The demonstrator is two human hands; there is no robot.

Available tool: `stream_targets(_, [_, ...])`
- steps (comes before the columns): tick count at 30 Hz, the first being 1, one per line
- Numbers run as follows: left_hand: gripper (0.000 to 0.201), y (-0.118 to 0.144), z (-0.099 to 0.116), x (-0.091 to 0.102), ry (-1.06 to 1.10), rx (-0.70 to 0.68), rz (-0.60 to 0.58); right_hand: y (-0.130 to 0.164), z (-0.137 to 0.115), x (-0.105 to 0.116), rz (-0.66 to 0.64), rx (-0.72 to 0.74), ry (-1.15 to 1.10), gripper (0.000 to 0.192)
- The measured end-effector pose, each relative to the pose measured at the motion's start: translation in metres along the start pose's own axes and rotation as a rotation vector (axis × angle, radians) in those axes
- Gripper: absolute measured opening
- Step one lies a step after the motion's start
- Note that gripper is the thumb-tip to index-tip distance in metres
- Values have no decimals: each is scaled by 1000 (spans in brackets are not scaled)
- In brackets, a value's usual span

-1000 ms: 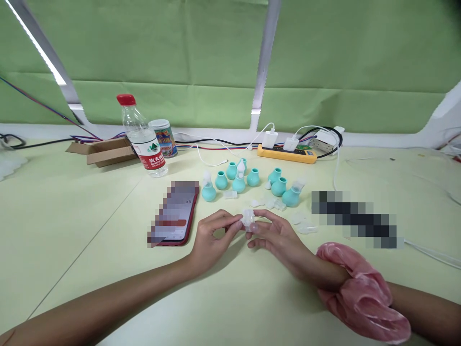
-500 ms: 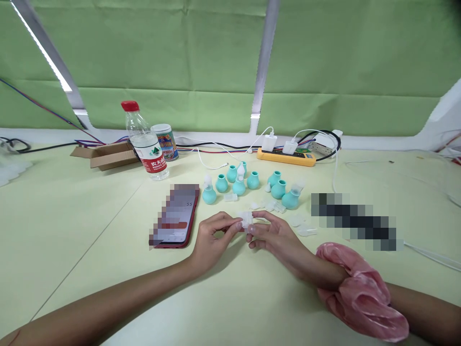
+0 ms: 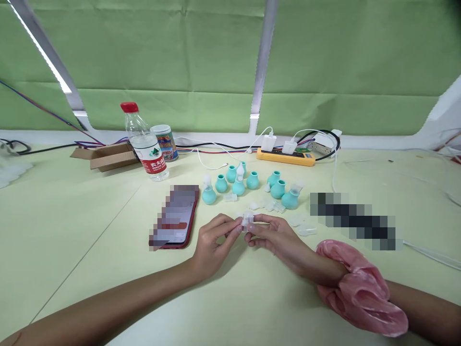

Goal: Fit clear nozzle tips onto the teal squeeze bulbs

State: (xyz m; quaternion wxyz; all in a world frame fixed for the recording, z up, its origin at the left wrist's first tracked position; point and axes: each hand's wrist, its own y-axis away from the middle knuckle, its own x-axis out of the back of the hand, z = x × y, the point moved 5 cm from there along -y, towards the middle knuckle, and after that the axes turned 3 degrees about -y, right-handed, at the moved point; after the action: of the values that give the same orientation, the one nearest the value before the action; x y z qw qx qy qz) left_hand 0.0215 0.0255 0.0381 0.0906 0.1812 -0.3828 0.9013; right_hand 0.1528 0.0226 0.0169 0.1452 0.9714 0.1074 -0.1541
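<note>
Both grips pinch one clear plastic piece point(image 3: 247, 219), left hand point(image 3: 212, 240) and right hand point(image 3: 275, 236), near the teal bulbs point(image 3: 252, 185); fitting it seems underway.

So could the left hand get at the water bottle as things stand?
Probably not at once: the left hand pinches a small clear plastic piece with the right hand; the water bottle stands unobstructed beyond the phone.

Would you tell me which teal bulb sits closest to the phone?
The leftmost teal bulb, capped with a clear tip, just right of the phone.
</note>
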Motion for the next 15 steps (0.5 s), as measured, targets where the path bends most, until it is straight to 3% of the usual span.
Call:
stream_targets(5, [28, 3, 3, -3, -123, -116, -12, -1, 0, 0, -32, -3, -34, 30])
stream_targets(15, [28, 6, 8, -2, -342, -177, -28, -1, 0, -1, -39, -8, -44, 26])
